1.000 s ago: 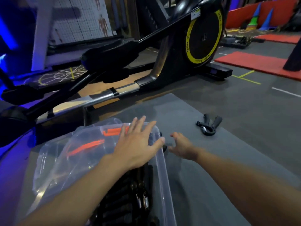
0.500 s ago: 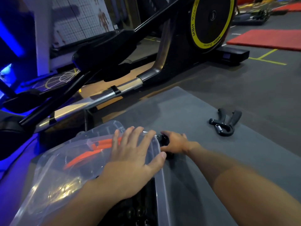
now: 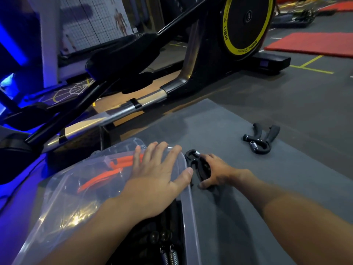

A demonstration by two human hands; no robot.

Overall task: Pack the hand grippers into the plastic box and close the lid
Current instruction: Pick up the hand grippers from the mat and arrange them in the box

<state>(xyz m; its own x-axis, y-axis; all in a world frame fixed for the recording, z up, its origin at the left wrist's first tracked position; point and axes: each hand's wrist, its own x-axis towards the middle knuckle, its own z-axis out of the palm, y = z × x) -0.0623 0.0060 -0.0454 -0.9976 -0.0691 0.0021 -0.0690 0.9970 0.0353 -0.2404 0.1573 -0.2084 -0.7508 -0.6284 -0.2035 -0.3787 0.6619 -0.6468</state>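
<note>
A clear plastic box [image 3: 188, 213] sits on the grey mat at lower left, with black hand grippers and steel springs [image 3: 168, 254] showing inside. Its clear lid [image 3: 76, 190], with orange clips [image 3: 122, 162], lies tilted over the box. My left hand [image 3: 152, 180] rests flat on the lid's far right corner, fingers spread. My right hand [image 3: 215, 172] grips a black hand gripper [image 3: 196, 163] lying on the mat just right of the box. A second black hand gripper [image 3: 261, 138] lies further right on the mat, apart from both hands.
A black elliptical trainer [image 3: 191, 69] with a yellow-ringed flywheel [image 3: 246, 23] and a chrome rail stands just beyond the box. A red mat [image 3: 315, 43] and yellow floor lines lie at the far right. The grey mat [image 3: 248, 188] stretches rightward.
My right hand moved in to the box's far corner and closed on the hand gripper there. My left hand stayed on the lid. The camera dipped closer.
</note>
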